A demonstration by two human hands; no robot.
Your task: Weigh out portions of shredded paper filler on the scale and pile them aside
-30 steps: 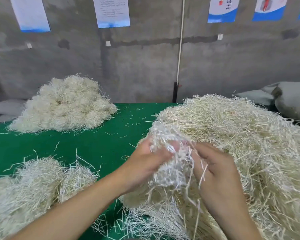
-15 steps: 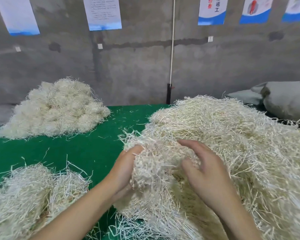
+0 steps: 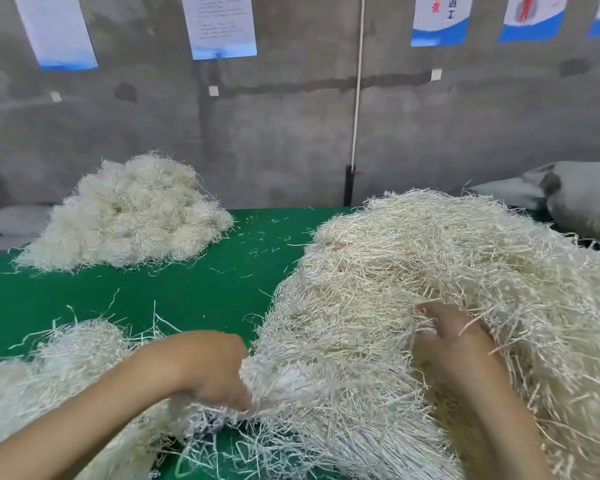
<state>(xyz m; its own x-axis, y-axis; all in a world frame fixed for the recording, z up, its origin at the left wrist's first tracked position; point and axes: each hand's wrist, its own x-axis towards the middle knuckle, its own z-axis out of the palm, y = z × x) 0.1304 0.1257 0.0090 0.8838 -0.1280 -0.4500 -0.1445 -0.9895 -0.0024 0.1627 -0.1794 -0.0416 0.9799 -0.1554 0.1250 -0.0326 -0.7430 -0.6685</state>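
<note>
Head view: your left hand (image 3: 219, 372) grips the near edge of the heap (image 3: 430, 271), which covers the table (image 3: 187, 296) from 1 to 5 o'clock. Your right hand (image 3: 454, 341) lies on it, fingers buried in strands, so I cannot tell its grip. It looks light, springy and tangled; scoop deep from underneath or strands will trail. A far pile (image 3: 129, 216) sits at 10 o'clock; a near pile (image 3: 49, 368) at 8 crowds your left forearm.
</note>
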